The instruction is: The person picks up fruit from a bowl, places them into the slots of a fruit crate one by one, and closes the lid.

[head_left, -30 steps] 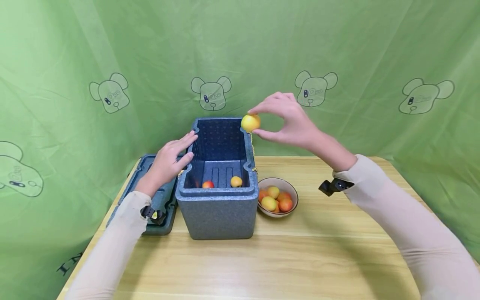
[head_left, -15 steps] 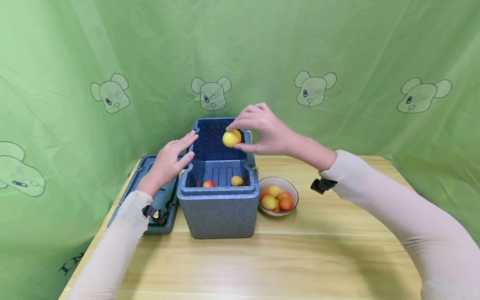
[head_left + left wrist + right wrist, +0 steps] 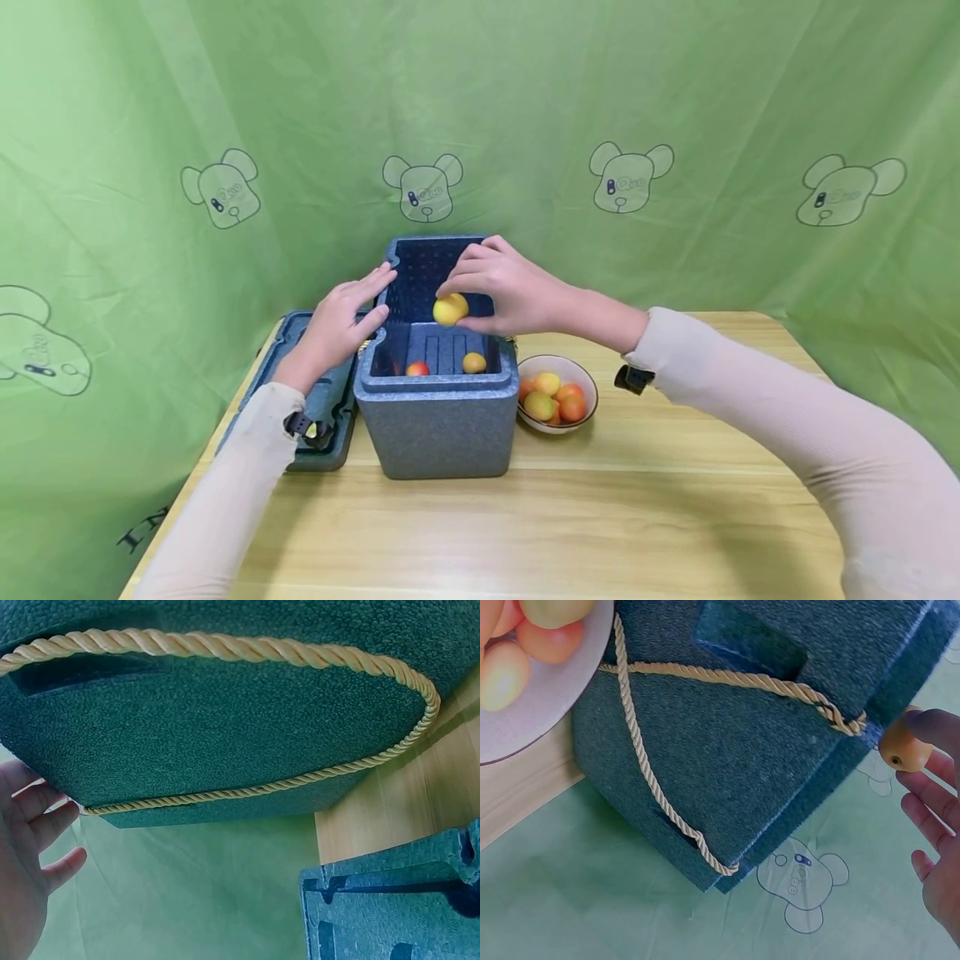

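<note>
A grey-blue foam box (image 3: 446,433) stands uncovered on the table. My right hand (image 3: 501,287) pinches a small round yellow fruit (image 3: 450,309) between thumb and fingers, over the box's opening. In the right wrist view, the dark dimple on this fruit (image 3: 906,746) shows. On the box floor lie a red fruit (image 3: 417,368) and a yellow-orange one (image 3: 474,363). My left hand (image 3: 341,325) rests on the box's left rim with straight fingers and holds nothing. In the left wrist view, the left hand (image 3: 30,847) is at the box's edge.
Right of the box, a bowl (image 3: 585,417) holds several yellow and red-orange fruits (image 3: 538,406). The box's lid (image 3: 322,460) lies on the table (image 3: 600,533) to the left. Rope handles (image 3: 262,649) hang along the box's sides. A green cloth (image 3: 525,83) hangs behind.
My right hand has carried the yellow fruit left and down, from above the box's right rim to over its opening. The left hand has stayed on the left rim.
</note>
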A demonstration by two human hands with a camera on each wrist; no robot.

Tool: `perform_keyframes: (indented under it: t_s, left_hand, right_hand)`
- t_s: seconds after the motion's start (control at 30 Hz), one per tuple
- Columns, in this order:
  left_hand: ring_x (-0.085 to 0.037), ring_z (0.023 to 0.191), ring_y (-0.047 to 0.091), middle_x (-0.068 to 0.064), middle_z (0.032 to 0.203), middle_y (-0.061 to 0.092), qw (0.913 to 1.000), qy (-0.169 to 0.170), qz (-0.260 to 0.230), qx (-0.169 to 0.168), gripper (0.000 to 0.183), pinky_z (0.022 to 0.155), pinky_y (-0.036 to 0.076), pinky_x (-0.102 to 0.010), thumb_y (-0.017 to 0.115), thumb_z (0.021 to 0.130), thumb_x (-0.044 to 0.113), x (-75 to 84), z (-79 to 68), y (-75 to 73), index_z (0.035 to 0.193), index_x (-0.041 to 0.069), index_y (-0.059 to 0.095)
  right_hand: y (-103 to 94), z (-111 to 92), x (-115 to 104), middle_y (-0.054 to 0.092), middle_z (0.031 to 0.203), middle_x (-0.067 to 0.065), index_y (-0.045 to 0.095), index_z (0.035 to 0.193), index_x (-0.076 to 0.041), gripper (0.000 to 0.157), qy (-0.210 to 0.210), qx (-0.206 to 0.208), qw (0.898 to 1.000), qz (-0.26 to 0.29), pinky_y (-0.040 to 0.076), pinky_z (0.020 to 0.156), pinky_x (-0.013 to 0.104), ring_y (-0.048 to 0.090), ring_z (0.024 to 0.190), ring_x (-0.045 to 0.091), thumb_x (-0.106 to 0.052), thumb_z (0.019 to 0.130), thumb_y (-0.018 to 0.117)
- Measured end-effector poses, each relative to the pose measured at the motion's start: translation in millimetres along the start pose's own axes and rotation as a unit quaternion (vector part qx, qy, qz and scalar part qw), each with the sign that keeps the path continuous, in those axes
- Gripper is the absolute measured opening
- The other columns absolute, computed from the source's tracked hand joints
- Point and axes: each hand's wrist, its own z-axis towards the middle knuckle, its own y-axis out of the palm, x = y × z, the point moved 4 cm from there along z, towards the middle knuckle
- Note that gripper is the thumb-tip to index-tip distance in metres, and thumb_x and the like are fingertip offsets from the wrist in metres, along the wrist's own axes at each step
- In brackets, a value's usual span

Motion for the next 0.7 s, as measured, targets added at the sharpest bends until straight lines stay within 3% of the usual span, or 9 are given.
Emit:
perform_keyframes:
  t_s: [0.33,0.7]
  left_hand:
    - [-0.029,0.153,0.035,-0.006,0.166,0.033,1.0000,-0.005,-0.001,-0.003,0.056,0.123,0.027,-0.056,0.045,0.106,0.035,-0.5,1.5,-0.9,0.159,0.015,0.038]
    - [-0.029,0.153,0.035,-0.006,0.166,0.033,0.9999,-0.008,-0.006,-0.005,0.056,0.123,0.027,-0.057,0.050,0.105,0.029,-2.4,1.8,0.3,0.159,0.016,0.039]
  right_hand:
    - [8.2,3.1,-1.7,0.076,0.106,0.001,0.077,0.112,-0.012,0.032,0.003,-0.047,0.999,-0.013,0.040,0.090,0.044,0.059,0.103,0.022,-0.021,0.082,0.085]
    - [9.9,1.6,2.6,0.075,0.109,0.002,0.076,0.114,-0.011,0.033,0.005,-0.052,0.998,-0.029,0.039,0.092,0.045,0.059,0.106,0.024,-0.026,0.084,0.082]
